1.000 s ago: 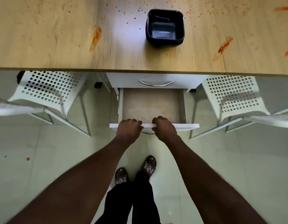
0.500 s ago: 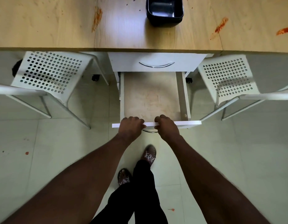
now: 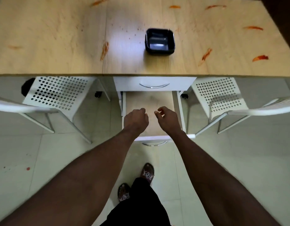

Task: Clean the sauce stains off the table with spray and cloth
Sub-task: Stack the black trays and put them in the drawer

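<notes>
The wooden table (image 3: 56,38) carries several orange-red sauce streaks, such as a sauce stain (image 3: 104,50) near the middle and another sauce stain (image 3: 205,55) on the right. Below its front edge a white drawer (image 3: 178,111) stands pulled out, and its visible bottom shows nothing inside. My left hand (image 3: 135,120) and my right hand (image 3: 168,120) hover above the drawer with loosely curled fingers, holding nothing. No spray bottle or cloth is in view.
A black square container (image 3: 160,41) sits on the table behind the drawer. A closed upper drawer (image 3: 154,83) lies above the pulled-out one. White perforated chairs stand at left (image 3: 59,93) and right (image 3: 219,95). Red spots mark the floor tiles (image 3: 28,168).
Both hands have let go of the drawer's front edge and risen above its inside. The view has tilted up, so more of the table shows.
</notes>
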